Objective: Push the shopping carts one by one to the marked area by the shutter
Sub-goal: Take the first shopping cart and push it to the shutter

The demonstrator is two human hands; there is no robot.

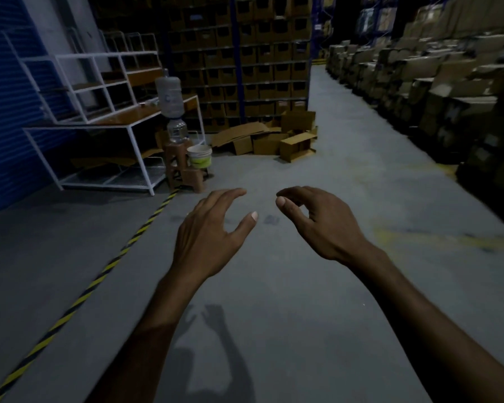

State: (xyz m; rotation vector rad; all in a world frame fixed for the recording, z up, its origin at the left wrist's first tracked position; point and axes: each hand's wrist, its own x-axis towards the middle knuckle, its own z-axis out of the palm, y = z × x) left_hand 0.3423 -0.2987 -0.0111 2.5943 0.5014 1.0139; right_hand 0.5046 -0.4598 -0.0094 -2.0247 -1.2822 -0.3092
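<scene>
Warehouse (346, 184): carts (99, 91) ahead-left, beyond hands (210, 239) (323, 225).

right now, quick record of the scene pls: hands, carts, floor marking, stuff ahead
left hand: open, holds nothing
right hand: fingers loosely curled, holds nothing
carts: white-framed carts stand against the blue shutter; neither hand touches them
floor marking: yellow-black striped tape runs diagonally, carts on its shutter side
beside carts: water jug on brown stool, white bucket
ahead: loose cardboard boxes on floor
right side: stacked cartons line the aisle
</scene>
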